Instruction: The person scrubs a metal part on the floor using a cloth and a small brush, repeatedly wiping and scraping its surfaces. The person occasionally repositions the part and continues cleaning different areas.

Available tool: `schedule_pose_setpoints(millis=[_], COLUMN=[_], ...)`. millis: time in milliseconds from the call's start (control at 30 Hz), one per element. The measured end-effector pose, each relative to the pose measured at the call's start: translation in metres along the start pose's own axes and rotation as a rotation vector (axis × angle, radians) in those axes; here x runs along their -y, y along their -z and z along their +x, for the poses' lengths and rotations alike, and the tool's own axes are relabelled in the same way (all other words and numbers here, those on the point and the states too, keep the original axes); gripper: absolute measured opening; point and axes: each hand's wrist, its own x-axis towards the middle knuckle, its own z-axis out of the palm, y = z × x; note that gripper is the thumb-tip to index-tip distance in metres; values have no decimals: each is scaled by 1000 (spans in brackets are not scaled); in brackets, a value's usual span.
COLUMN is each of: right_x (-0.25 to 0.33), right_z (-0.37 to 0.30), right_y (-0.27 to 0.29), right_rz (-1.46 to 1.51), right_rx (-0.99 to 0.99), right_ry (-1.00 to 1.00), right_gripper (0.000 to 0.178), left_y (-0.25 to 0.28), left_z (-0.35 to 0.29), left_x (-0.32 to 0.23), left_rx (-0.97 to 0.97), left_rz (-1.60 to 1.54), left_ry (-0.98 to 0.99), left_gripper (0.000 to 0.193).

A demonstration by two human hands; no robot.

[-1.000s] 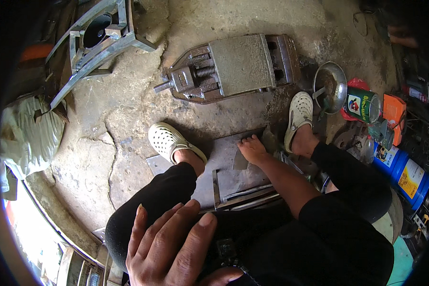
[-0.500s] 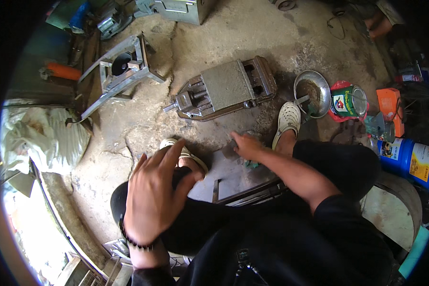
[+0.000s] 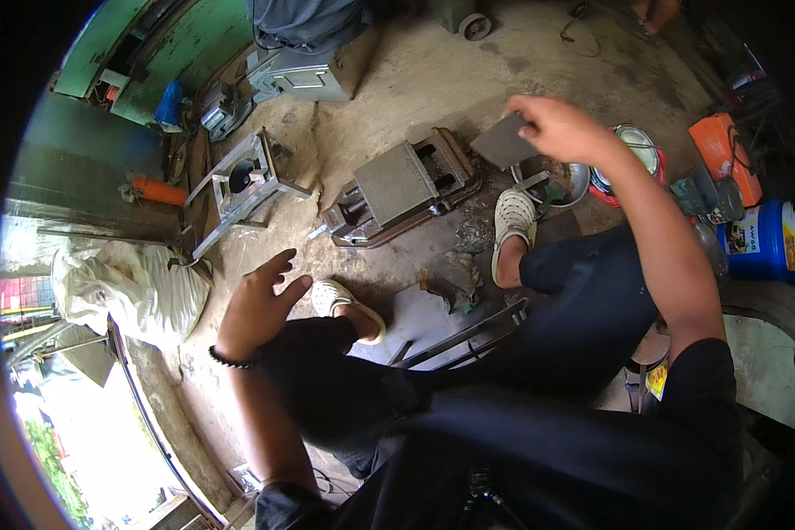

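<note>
My right hand point(image 3: 556, 128) is raised beyond my right shoe and pinches a thin dark grey square that looks like sandpaper point(image 3: 502, 143). The sheet hangs above the floor, between a machine vise point(image 3: 455, 163) and a metal bowl point(image 3: 578, 184), and hides part of the bowl. Over my left knee, my left hand point(image 3: 261, 305) is held in the air with fingers apart and nothing in it. On the floor ahead lies the heavy vise, its flat top a rough grey plate point(image 3: 394, 184). A crumpled rag point(image 3: 455, 281) lies between my feet.
A welded metal frame point(image 3: 247, 185) stands left of the vise, near a white sack point(image 3: 137, 287). At right are a paint can point(image 3: 638, 148), an orange box point(image 3: 724, 159) and a blue bucket point(image 3: 764, 240). A grey metal box point(image 3: 318, 75) stands at the back.
My right hand has risen from the floor between my feet and moved right and away, carrying the dark sheet. My left hand has moved left and lower; the view has shifted too.
</note>
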Motion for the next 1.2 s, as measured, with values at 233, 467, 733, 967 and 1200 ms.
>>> schedule_pose_setpoints(millis=[233,467,733,967,1200], right_x=[-44,-35,0,27,41], right_z=[-29,2,54,84,90], right_y=[42,9,-23,-34,-35], right_rz=[405,368,198,85,155], right_rx=[-293,-32,51,41,77], right_ry=[-151,-166,-100,47,47], right_gripper=[30,29,29,32,30], left_y=[57,35,51,58,62], left_z=[30,84,82,70,65], left_x=[-15,46,89,114,115], left_rx=[-146,-168,-191,-203,-161], left_rz=[27,180,-33,-54,14], left_ry=[-211,-112,-114,-16,52], left_gripper=[52,50,52,58,57])
